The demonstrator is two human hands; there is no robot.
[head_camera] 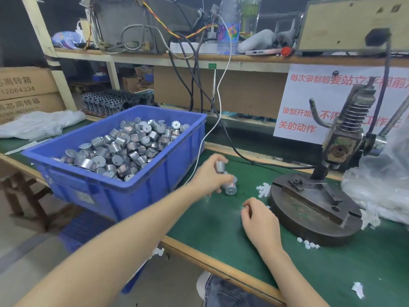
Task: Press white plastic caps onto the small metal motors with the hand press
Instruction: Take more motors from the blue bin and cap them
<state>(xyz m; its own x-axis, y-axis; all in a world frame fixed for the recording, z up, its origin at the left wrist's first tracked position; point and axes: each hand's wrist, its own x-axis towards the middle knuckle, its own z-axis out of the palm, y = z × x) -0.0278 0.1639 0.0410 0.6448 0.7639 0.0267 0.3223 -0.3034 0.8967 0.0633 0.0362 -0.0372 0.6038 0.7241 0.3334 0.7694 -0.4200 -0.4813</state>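
Note:
My left hand pinches a small metal motor just right of the blue bin, which is heaped with several more motors. A few loose motors lie on the green mat under that hand. My right hand is curled on the mat beside the press base, pinching what looks like a white cap; the cap itself is hidden. Loose white caps sit left of the hand press, whose round base plate holds nothing.
More white caps lie at the front of the press base. A clear plastic bag fills the right side. Black and white cables trail across the mat behind the bin. The table's wooden front edge runs diagonally.

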